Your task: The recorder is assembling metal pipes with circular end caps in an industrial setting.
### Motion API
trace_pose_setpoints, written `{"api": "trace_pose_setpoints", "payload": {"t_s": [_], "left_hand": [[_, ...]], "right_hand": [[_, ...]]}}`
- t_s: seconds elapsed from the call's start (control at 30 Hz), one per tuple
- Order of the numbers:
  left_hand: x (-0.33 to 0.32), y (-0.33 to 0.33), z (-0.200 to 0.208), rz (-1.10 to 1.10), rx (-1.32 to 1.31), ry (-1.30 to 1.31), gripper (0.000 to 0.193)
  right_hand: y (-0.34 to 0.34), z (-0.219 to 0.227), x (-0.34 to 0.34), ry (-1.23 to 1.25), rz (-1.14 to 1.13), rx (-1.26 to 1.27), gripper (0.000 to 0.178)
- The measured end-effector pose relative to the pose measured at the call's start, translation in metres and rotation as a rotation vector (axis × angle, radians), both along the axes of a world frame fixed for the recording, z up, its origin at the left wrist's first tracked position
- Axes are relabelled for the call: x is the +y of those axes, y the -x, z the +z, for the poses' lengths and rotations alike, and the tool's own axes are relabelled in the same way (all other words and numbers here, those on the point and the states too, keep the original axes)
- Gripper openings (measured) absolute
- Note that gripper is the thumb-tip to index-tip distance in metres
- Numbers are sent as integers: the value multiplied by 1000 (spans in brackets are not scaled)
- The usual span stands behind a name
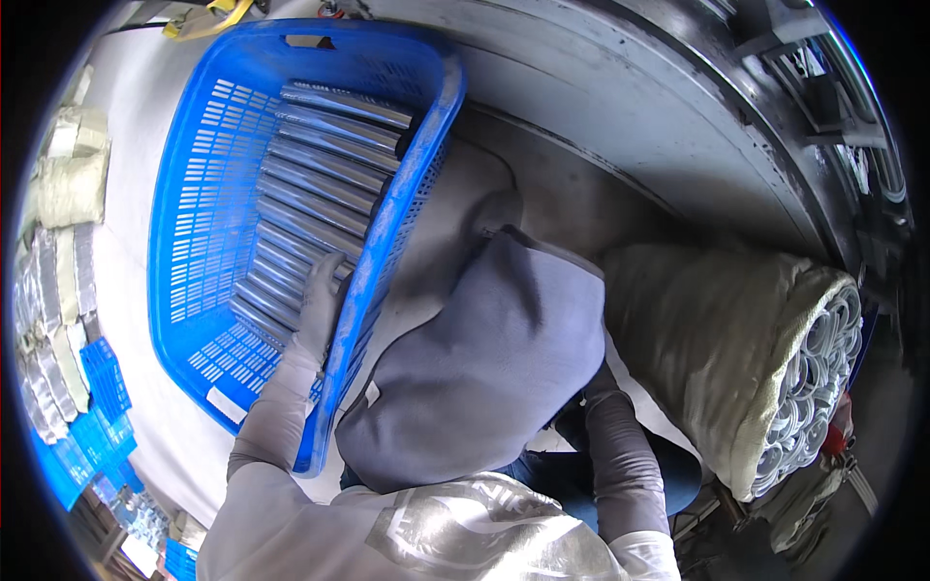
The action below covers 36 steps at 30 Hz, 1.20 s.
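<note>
Several shiny metal tubes lie side by side in a blue plastic basket at the left. My left hand, in a pale glove, reaches over the basket's near right rim. Its fingers curl round the end of a tube in the lower part of the row; the fingertips are partly hidden. A grey cloth drapes over my lap, right of the basket. My right forearm, in a grey sleeve, runs up behind the cloth's right edge, and the fingers there are hidden.
To the right lies a woven sack, its open end packed with ring-shaped metal pieces. Metal machinery runs along the upper right. At the far left are stacked bundles and more blue baskets.
</note>
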<state>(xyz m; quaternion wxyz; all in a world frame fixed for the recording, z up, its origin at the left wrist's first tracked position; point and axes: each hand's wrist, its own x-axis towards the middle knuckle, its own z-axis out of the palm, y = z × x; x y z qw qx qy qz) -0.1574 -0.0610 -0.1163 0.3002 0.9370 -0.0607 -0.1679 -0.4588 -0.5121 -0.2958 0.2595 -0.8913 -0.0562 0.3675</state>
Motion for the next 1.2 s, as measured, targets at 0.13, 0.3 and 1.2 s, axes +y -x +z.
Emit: {"api": "trace_pose_setpoints", "payload": {"t_s": [0.13, 0.3, 1.2], "left_hand": [[-1, -2, -15, 334, 321, 407, 42], [20, -1, -52, 379, 403, 504, 43], [-45, -2, 21, 471, 714, 570, 47]], "right_hand": [[-41, -47, -9, 57, -134, 85, 52], [-33, -70, 14, 99, -257, 168, 52], [-260, 1, -64, 593, -580, 181, 43]]}}
